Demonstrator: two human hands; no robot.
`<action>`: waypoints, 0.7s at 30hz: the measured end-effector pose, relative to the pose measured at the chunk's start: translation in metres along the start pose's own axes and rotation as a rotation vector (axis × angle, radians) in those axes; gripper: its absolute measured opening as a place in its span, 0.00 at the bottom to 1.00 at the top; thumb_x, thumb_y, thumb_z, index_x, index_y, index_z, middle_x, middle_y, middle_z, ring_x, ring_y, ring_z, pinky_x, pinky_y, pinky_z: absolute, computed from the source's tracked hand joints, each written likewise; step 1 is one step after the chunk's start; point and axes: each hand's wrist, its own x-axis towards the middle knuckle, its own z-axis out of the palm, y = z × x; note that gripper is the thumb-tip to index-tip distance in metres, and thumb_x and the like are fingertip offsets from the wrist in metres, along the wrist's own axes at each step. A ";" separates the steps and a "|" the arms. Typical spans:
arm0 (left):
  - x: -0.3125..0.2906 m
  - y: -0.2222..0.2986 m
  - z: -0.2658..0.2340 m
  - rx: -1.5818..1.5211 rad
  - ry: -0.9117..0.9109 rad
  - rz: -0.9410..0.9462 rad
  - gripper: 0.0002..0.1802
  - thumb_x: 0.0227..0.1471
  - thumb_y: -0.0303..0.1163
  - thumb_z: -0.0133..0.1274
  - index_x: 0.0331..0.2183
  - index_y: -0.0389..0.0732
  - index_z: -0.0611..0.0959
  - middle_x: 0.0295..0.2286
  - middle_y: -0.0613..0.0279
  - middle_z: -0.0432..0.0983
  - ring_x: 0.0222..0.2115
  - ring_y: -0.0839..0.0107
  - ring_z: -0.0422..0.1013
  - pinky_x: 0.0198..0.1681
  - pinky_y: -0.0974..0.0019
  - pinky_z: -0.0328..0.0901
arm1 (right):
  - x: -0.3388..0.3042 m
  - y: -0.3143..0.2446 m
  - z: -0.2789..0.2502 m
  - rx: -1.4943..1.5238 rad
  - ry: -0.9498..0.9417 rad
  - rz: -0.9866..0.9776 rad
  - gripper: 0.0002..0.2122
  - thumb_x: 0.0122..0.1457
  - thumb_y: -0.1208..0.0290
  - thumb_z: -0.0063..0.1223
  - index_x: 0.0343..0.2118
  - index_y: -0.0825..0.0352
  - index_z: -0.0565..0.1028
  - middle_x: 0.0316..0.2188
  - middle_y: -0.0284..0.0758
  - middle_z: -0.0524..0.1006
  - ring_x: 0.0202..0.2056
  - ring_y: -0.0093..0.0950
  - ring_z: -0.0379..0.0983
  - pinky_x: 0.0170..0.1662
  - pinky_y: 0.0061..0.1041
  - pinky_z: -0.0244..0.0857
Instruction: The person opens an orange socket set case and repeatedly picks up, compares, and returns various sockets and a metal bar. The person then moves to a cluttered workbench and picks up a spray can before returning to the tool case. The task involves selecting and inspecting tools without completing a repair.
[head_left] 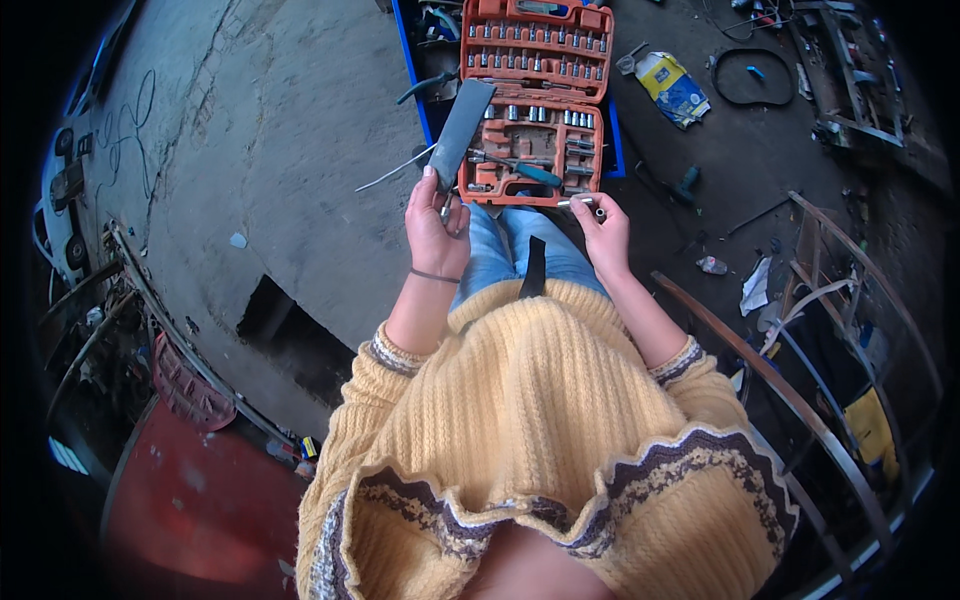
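Observation:
An orange socket set case (603,150) lies unfolded in front of me, with rows of silver sockets in its lid and base. My left hand (437,230) is closed round a flat grey strip (465,125), which slants up over the case's left edge. A small metal piece (446,208) also shows between that hand's fingers. At the near right corner of the case, my right hand (606,238) pinches small silver sockets (599,213). A teal-handled screwdriver (537,174) lies across the case's base.
Under the case is a blue tray (616,160) with pliers (427,87) at its left. Right of it lie a yellow and blue packet (672,88), a black belt loop (752,77) and a plastic bottle (712,265). A dark floor opening (300,335) and metal frames (770,375) flank me.

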 end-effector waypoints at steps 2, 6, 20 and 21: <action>0.004 0.003 -0.012 -0.030 0.044 -0.007 0.11 0.55 0.38 0.52 0.25 0.46 0.70 0.15 0.73 0.58 0.10 0.81 0.49 0.13 0.75 0.44 | 0.017 0.023 -0.009 -0.158 0.134 -0.017 0.08 0.56 0.70 0.56 0.34 0.70 0.76 0.24 0.28 0.75 0.26 0.14 0.67 0.30 0.16 0.61; 0.005 0.002 -0.023 -0.040 0.039 0.006 0.11 0.55 0.37 0.52 0.25 0.45 0.70 0.15 0.73 0.58 0.10 0.81 0.49 0.13 0.75 0.44 | 0.050 0.052 -0.024 -0.289 0.182 -0.117 0.07 0.59 0.74 0.49 0.36 0.70 0.76 0.27 0.34 0.79 0.29 0.23 0.74 0.34 0.22 0.66; 0.004 -0.004 -0.023 -0.025 0.012 -0.009 0.10 0.55 0.37 0.52 0.26 0.46 0.70 0.15 0.74 0.57 0.10 0.81 0.50 0.13 0.76 0.44 | 0.088 0.070 -0.037 -0.090 0.228 0.000 0.08 0.56 0.69 0.55 0.34 0.69 0.77 0.25 0.29 0.77 0.27 0.15 0.67 0.33 0.17 0.59; 0.004 -0.004 -0.023 -0.027 0.012 -0.008 0.10 0.55 0.37 0.51 0.26 0.46 0.70 0.15 0.74 0.57 0.10 0.81 0.50 0.13 0.76 0.44 | 0.088 0.071 -0.037 -0.091 0.242 0.013 0.09 0.56 0.68 0.55 0.32 0.69 0.77 0.25 0.29 0.76 0.27 0.15 0.66 0.33 0.17 0.59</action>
